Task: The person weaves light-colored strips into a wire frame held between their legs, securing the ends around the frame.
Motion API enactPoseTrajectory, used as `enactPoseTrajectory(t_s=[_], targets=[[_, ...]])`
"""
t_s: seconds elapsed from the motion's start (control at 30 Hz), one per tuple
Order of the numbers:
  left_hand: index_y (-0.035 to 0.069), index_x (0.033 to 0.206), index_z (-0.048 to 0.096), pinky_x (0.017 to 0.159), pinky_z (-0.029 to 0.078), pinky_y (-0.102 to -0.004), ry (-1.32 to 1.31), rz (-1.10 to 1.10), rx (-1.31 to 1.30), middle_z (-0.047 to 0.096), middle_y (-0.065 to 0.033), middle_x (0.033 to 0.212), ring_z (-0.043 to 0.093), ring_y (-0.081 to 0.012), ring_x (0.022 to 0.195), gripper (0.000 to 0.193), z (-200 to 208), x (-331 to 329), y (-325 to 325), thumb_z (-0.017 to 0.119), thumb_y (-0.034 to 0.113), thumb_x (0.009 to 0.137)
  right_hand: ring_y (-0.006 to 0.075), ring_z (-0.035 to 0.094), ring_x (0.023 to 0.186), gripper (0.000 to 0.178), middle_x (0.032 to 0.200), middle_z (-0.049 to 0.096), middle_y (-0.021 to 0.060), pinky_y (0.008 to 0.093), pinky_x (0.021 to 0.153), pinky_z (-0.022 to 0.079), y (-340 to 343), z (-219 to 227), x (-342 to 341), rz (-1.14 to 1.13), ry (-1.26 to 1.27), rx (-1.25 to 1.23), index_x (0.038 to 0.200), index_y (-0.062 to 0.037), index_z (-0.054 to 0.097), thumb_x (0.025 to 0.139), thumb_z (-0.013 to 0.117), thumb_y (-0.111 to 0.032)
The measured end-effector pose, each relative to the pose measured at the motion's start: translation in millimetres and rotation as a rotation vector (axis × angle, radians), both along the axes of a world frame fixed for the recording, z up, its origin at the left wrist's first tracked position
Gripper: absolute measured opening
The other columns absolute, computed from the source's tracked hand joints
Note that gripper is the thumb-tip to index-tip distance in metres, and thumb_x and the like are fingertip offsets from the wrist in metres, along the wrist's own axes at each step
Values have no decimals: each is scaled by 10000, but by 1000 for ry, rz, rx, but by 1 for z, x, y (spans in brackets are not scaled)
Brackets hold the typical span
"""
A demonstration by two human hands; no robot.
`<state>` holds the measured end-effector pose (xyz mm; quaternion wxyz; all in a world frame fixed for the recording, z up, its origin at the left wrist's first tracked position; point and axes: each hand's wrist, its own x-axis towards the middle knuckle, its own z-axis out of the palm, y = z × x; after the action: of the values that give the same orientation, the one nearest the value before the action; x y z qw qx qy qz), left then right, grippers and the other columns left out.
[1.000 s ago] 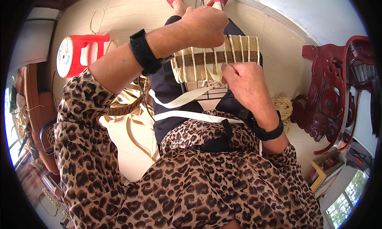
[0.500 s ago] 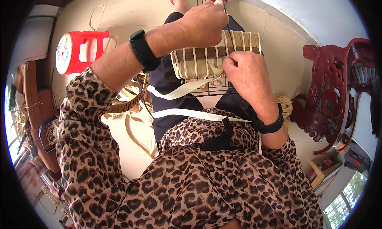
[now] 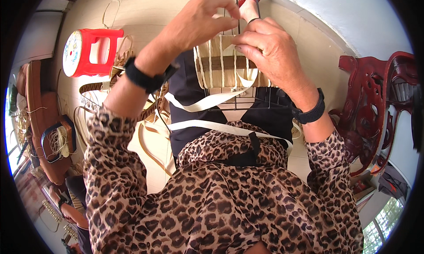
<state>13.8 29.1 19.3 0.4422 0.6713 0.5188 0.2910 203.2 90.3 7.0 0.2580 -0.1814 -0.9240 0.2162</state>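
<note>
A woven panel (image 3: 215, 78) of pale and brown strips, with twisted cream cords across it, lies over my lap on a black wire frame (image 3: 234, 104). My right hand (image 3: 278, 53) is closed over the panel's upper right part, thumb against fingers, pinching a pale flat strip (image 3: 207, 104). That strip curves from my left thigh up beneath the hand; the exact grip is partly hidden. Above the panel's far left edge, my left hand (image 3: 201, 22) has its fingers bent and its thumb apart, close to the upright wires, with nothing visible in it.
A second white strip (image 3: 212, 125) crosses my lap. Loose woven strips (image 3: 150, 139) lie on the floor at left, near a red plastic stool (image 3: 99, 53). Carved dark-red wooden furniture (image 3: 366, 95) stands at right. At lower left, another person's arm (image 3: 76, 215) shows.
My left hand has moved left and its fingers have spread. My right hand has risen toward the panel's far edge, drawing the pale strip up. Another person's arm has come into view at lower left.
</note>
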Motion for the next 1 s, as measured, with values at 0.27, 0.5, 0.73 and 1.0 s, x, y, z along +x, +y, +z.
enactPoseTrajectory(t_s=[0.27, 0.5, 0.73, 1.0], targets=[[70, 1019, 579, 956, 368, -379, 155, 346, 270, 430, -193, 1248, 433, -327, 1174, 345, -14, 17, -59, 664, 112, 688, 202, 530, 879, 108, 766, 579, 4, 336, 804, 364, 5, 3, -3, 184, -60, 128, 831, -91, 646, 723, 653, -90], [93, 1057, 577, 956, 358, -399, 104, 476, 243, 390, -187, 1278, 398, -337, 1177, 409, -23, 36, -75, 630, -5, 663, 214, 503, 891, 126, 778, 529, 20, 351, 779, 366, 4, 3, -8, 262, -96, 147, 841, -83, 606, 728, 656, -108], [74, 1002, 599, 915, 376, -412, 44, 675, 259, 440, -186, 1217, 435, -352, 1110, 327, -28, 56, -70, 645, 38, 680, 216, 513, 870, 113, 776, 550, 33, 390, 815, 354, -1, 1, -6, 200, -121, 136, 859, -96, 646, 754, 622, -133], [65, 934, 617, 884, 382, -437, 236, 604, 309, 500, -191, 1120, 468, -370, 1044, 257, -28, 52, -58, 651, 62, 680, 209, 508, 883, 106, 805, 588, 23, 393, 892, 318, 6, -4, 3, 161, -65, 143, 850, -100, 653, 764, 602, -133]])
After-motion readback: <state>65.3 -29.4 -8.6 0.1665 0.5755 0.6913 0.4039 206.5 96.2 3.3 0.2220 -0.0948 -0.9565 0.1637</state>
